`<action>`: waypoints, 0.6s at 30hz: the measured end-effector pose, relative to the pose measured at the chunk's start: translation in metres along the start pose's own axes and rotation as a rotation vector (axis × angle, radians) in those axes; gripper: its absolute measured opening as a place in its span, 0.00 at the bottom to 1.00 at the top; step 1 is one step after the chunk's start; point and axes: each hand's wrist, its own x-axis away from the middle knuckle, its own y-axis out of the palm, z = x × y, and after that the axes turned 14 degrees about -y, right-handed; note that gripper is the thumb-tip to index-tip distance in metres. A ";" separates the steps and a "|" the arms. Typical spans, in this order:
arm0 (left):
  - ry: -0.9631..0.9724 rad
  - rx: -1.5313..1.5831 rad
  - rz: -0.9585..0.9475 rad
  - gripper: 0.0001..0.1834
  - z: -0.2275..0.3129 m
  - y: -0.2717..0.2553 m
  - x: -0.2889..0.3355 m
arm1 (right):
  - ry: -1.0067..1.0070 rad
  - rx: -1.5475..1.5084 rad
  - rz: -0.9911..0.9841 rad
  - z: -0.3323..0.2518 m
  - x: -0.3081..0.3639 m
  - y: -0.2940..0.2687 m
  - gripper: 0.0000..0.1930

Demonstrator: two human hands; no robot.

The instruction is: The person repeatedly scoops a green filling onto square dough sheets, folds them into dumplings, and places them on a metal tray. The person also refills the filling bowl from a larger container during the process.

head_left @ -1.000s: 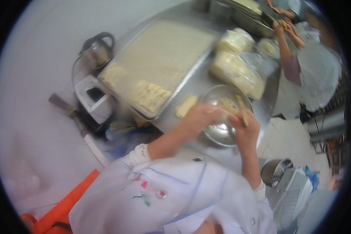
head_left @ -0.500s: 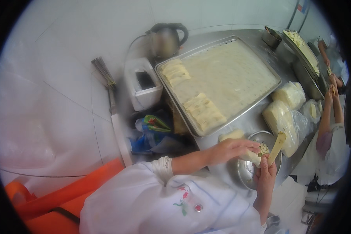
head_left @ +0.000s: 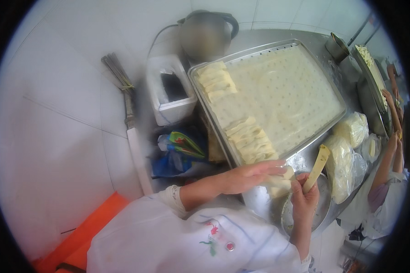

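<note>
In my right hand [head_left: 304, 198] is a flat, pale wooden spatula [head_left: 318, 167], its flecked blade pointing up and away. My left hand [head_left: 259, 173] reaches across with fingers stretched out flat, over and against a small folded piece of pale dough [head_left: 287, 174]. That dough lies between the left fingertips and the right hand, and whether the right fingers also touch it is hard to see. More pale dough [head_left: 278, 189] shows just below. Under and beside my right hand stands a metal bowl [head_left: 324, 209] with flecks of filling on its wall.
Beyond my hands lies a large metal tray [head_left: 296, 86] with two rows of folded dough [head_left: 217, 81] along its left side. Bagged dough [head_left: 340, 166] sits right of it. A kettle [head_left: 205, 38] and white box [head_left: 175, 111] stand left. Another person's arms [head_left: 389, 154] work at far right.
My left hand has brought the dough away from the bowl toward the tray's near corner and its fingers have flattened. The right hand keeps the spatula. The whole view has shifted slightly.
</note>
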 end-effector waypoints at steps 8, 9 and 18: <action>-0.246 -0.488 0.231 0.30 0.029 -0.022 0.009 | 0.055 0.047 -0.184 -0.014 -0.022 0.030 0.09; -0.242 -0.515 0.297 0.28 0.033 -0.027 0.009 | 0.030 0.068 -0.139 -0.013 -0.025 0.032 0.10; -0.131 -0.922 1.082 0.18 0.068 -0.122 0.008 | 0.102 -0.014 0.082 0.011 -0.038 0.001 0.10</action>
